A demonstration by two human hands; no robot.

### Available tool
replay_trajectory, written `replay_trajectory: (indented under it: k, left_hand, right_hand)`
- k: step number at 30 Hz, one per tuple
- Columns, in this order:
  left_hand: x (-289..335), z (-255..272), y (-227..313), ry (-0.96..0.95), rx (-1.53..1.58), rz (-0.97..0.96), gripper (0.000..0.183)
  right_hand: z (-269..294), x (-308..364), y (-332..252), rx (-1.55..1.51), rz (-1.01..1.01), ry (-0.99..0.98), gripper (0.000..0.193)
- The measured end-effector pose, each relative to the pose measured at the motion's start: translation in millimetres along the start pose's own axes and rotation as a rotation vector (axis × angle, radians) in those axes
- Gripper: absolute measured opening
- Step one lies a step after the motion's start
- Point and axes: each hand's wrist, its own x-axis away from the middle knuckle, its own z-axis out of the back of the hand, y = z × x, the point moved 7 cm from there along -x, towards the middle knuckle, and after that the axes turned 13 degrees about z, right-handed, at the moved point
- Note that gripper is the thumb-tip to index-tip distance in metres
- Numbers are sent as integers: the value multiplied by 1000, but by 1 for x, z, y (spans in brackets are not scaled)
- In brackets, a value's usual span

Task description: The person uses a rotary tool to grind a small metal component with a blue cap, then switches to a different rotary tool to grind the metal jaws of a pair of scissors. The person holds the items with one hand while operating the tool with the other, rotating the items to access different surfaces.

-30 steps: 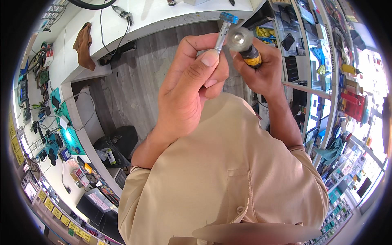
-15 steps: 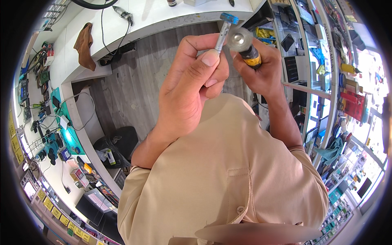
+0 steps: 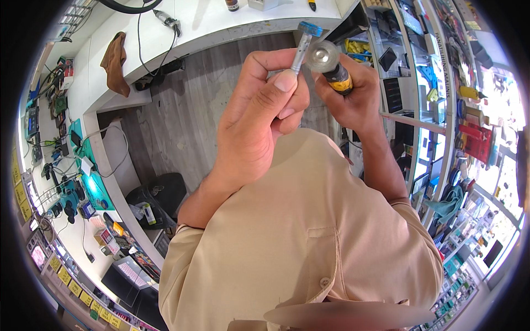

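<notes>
My left hand (image 3: 254, 110) is closed, pinching a slim silver rod between thumb and forefinger. The rod (image 3: 302, 51) stands up at a slant and carries a blue block-shaped head (image 3: 310, 28) on top. My right hand (image 3: 359, 91) wraps round a black-and-yellow handheld rotary tool (image 3: 340, 80). At the tool's end a round greyish disc (image 3: 323, 56) with a shiny metal centre faces up, close beside the rod. Whether disc and rod touch I cannot tell. Both hands are raised in front of my beige shirt.
Beyond my hands runs a white counter (image 3: 207, 19) bearing a corded tool (image 3: 165, 21) and a small dark bottle (image 3: 232, 5). A brown cloth (image 3: 114, 63) hangs over its edge. Glass shelves (image 3: 406, 99) stand at right, a black stool (image 3: 165, 193) at left.
Both hands keep their grips and have barely moved. The tool and its disc sit very slightly lower in the view.
</notes>
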Motion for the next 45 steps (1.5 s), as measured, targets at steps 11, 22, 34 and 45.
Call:
replay_trajectory:
  k: [11, 22, 34, 45]
  left_hand:
    - [1, -1, 1, 7, -29, -11, 33]
    - [2, -2, 0, 19, -63, -19, 33]
    - [-1, -1, 2, -51, -50, -61, 30]
    - [-2, -2, 4, -30, -42, -63, 28]
  right_hand:
    - [1, 2, -3, 26, -8, -11, 14]
    - [3, 4, -4, 23, -16, -7, 15]
    - [4, 3, -4, 25, -15, 3, 14]
    - [6, 3, -3, -1, 2, 32, 13]
